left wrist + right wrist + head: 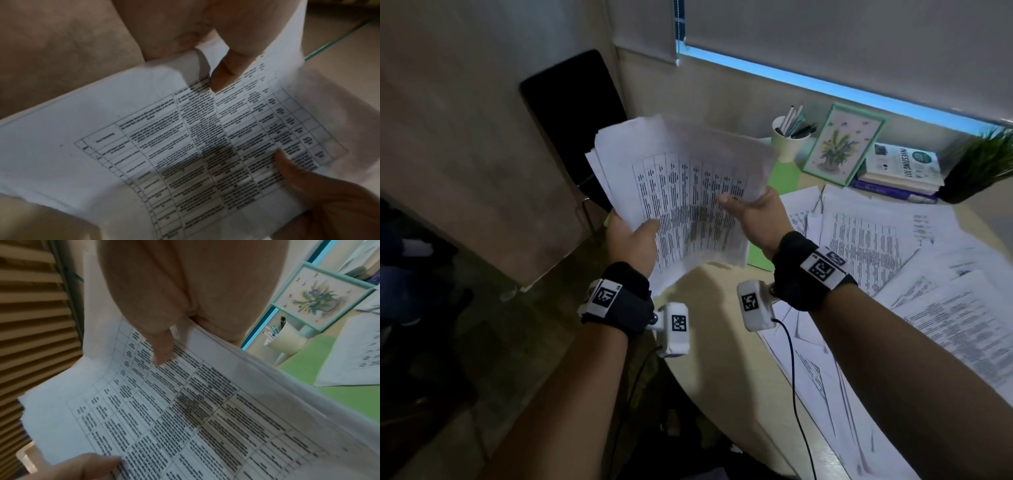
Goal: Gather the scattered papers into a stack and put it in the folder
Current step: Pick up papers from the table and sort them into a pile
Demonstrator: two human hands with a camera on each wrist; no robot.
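Note:
A stack of white papers (681, 195) with a printed table on top is held up in the air over the table's left edge. My left hand (635, 236) grips its left side, thumb on the top sheet. My right hand (751, 209) grips its right side, thumb on the print. The sheets are uneven and fanned at the far edge. The same stack (185, 146) fills the left wrist view, and the stack (185, 410) fills the right wrist view. More loose papers (893, 260) lie scattered on the round table. A green folder (784, 176) lies under them, partly hidden by the held stack.
At the table's back stand a pen cup (789, 137), a framed flower picture (840, 144), stacked books (900, 171) and a potted plant (979, 164). A black chair (575, 120) stands behind the table at left. A cable (796, 394) hangs from my right wrist.

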